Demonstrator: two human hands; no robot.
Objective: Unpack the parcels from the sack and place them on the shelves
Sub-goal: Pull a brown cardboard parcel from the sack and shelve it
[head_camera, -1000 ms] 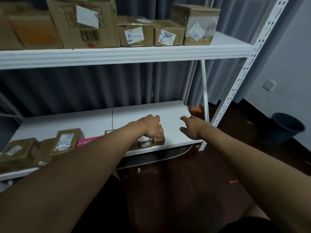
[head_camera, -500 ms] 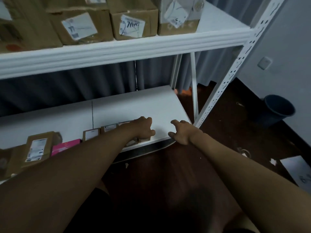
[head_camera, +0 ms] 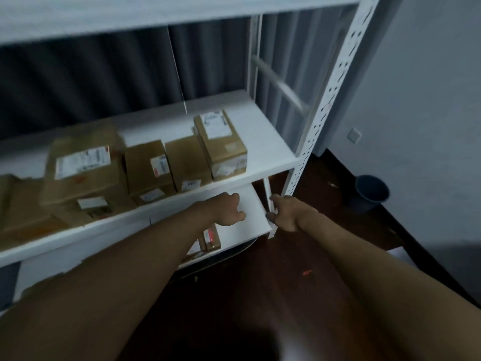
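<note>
Only the one head view here, and it's a bit smeared by motion. Both arms reach out toward the white rack, low down. The left hand hangs over the bottom shelf with its fingers loosely curled and nothing in it, so I'd call it released. The right hand is just off that shelf's front corner, next to the perforated upright, fingers loose, also holding nothing. Just below the left wrist sit a couple of small cardboard parcels with a red-marked label, right at the shelf's front edge. The middle shelf carries a row of brown labelled boxes, the rightmost being a narrow carton standing on end. The sack isn't in view at all, so I can't say how much is left to unpack. Handling-wise, my guess is those little parcels are light and stiff, with taped card that can be a bit slick, so pinching across the two short sides or palming from the top should do. A dark bin stands on the floor by the wall.
</note>
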